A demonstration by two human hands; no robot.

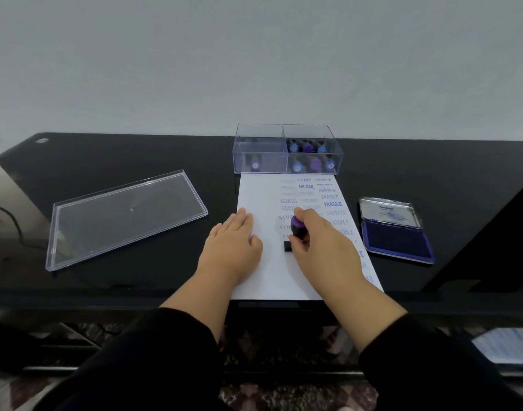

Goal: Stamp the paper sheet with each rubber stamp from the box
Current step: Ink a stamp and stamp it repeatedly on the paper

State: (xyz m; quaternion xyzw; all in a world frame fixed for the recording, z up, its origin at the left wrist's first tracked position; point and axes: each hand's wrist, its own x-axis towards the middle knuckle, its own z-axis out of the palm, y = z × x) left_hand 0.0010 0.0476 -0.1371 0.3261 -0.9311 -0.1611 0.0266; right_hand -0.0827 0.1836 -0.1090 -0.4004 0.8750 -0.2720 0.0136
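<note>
we record a black table (pixel 135 149) spanning the view, set against a pale wall (pixel 254 54). on its left part lies a clear plastic lid (pixel 126 218), flat and well apart from the other items. at the middle lies the white paper sheet (pixel 272 274), its far edge just in front of the clear box (pixel 287 148). we note blue prints on the sheet reading air mail, fragile, express and sample, mostly over its right half. the box has a divider; its right compartment holds several stamps (pixel 307 148) with blue and purple tops, and its left compartment holds one. to the right of the sheet sits the open ink pad (pixel 396 240), lid raised behind the dark blue pad. the left hand (pixel 233 241) lies flat on the sheet's left edge, fingers straight, pressing it down. the right hand (pixel 316 241) grips a purple-topped stamp (pixel 297 229), fingers curled round its handle, with the black base down on the sheet near the middle.
</note>
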